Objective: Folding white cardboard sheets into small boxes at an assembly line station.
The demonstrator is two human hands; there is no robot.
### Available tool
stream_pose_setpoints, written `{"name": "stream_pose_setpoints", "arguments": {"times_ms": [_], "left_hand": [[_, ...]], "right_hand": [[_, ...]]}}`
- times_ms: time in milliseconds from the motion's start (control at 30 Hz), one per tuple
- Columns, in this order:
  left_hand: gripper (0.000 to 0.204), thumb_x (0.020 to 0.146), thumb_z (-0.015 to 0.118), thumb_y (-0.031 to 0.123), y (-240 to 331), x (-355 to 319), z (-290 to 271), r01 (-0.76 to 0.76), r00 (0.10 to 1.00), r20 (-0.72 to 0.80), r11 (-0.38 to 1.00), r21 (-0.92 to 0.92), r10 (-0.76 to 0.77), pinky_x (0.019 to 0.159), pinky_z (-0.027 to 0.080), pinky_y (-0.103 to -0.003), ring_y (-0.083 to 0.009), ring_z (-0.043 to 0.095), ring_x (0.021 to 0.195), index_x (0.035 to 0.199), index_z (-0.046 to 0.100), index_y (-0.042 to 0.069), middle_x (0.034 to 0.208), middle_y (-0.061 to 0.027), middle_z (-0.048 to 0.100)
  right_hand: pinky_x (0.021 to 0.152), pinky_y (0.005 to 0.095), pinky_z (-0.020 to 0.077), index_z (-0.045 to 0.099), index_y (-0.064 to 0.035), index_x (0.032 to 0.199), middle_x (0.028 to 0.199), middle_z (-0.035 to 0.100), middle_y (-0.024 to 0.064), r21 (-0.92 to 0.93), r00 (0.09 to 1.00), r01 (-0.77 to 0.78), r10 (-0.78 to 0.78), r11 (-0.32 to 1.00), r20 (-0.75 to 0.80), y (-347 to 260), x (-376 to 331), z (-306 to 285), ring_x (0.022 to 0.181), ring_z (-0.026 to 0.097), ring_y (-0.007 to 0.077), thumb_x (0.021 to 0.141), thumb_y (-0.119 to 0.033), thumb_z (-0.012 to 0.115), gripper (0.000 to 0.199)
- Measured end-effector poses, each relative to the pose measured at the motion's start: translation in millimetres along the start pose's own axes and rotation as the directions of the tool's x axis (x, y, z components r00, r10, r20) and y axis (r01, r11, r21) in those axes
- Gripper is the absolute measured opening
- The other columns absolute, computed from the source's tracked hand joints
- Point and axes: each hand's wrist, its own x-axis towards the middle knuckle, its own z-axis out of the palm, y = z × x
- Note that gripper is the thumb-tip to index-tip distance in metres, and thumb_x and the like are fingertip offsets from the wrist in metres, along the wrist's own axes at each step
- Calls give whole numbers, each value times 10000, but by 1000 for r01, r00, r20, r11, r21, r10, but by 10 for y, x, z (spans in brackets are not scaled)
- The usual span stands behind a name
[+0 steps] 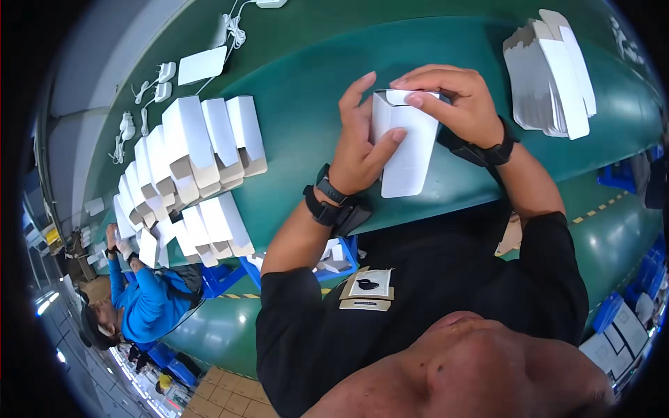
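Observation:
A small white carton is between my two hands above the green table, with a flap hanging toward me. My left hand grips its left side, thumb across the front face and index finger raised. From the right, my right hand holds the upper end, its thumb and fingers pinching a short white end flap. What is inside the carton cannot be seen. Black bands with dark modules are on both my wrists.
Rows of white cartons stand at left on the green table. A stack of flat carton blanks is at far right. White chargers with cables lie at far left. A co-worker in blue works beyond; a blue bin is below the edge.

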Motion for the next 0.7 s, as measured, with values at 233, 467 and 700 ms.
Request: {"name": "stream_pose_setpoints", "arguments": {"times_ms": [233, 467, 700], "left_hand": [[560, 972, 584, 158, -2, -73, -61, 49, 998, 26, 993, 105, -52, 947, 458, -360, -203, 548, 1129, 1443, 305, 43, 1267, -152, 516], [379, 1032, 466, 224, 28, -10, -91, 73, 997, 11, 995, -63, -72, 892, 456, -313, -151, 534, 1045, 1365, 356, 79, 1206, -122, 524], [360, 1032, 463, 221, 142, 104, 7, 186, 963, -163, 967, -173, -214, 812, 483, -294, -151, 560, 970, 1350, 344, 102, 1137, -110, 559]], "right_hand": [[786, 276, 549, 736, -6, 1028, 1083, 709, 120, 252, 992, -106, 83, 962, 98, 18, -5, -22, 933, 691, 181, 906, -93, 691, 157], [890, 332, 528, 736, -28, 1060, 1106, 712, 129, -33, 991, 114, -111, 993, 76, 12, -8, -7, 1039, 673, 247, 910, -111, 672, 183], [1023, 398, 454, 684, -28, 1170, 1276, 637, 167, -286, 994, 91, -71, 954, 80, -121, 32, -65, 1202, 590, 323, 932, -182, 629, 289]]}}
